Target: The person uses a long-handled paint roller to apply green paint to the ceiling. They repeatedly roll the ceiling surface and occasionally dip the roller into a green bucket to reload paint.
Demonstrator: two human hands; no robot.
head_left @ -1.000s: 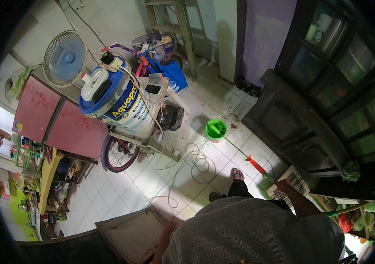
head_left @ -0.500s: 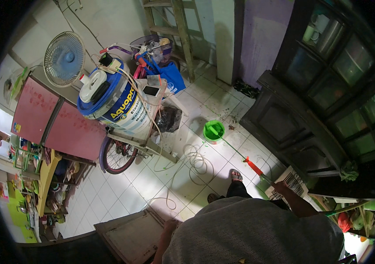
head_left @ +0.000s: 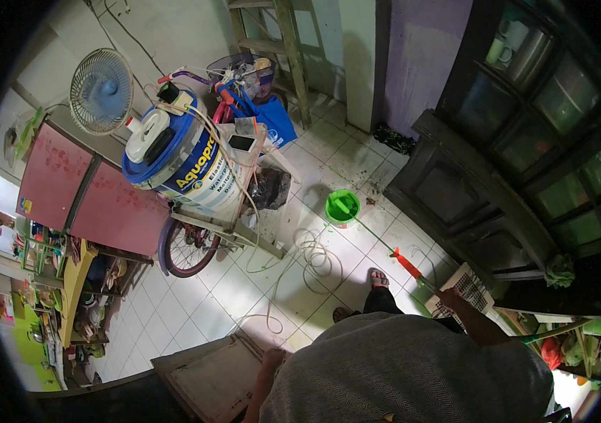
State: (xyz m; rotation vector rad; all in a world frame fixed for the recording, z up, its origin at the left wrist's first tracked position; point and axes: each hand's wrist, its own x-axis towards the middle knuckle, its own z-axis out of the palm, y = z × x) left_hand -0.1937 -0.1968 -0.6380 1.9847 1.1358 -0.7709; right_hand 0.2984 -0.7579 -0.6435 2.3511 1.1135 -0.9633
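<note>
1. Head view: the long-handled paint roller with a red-orange grip (head_left: 407,264) slants over the floor, its green roller head (head_left: 343,206) inside the small round bright-green plastic bucket (head_left: 340,223). A sideways push on the pole could tip the bucket and spill it over the white square floor tiles (head_left: 223,292).
2. Thin, pale, looped cable (head_left: 312,247) lies near the sandalled foot (head_left: 379,280); a step into it might snag and jerk the roller.
3. Lifted carelessly, a wet roller might drip or smear the dark panelled wooden cabinet (head_left: 448,194).
4. Right hand (head_left: 450,299): wrapped around the pole's rear section, beside the white perforated plastic grid (head_left: 475,287).
5. Left hand (head_left: 272,357): well apart from the right, near the pale framed wooden panel (head_left: 205,374); how far open it is, or whether it touches anything, I cannot tell.
</note>
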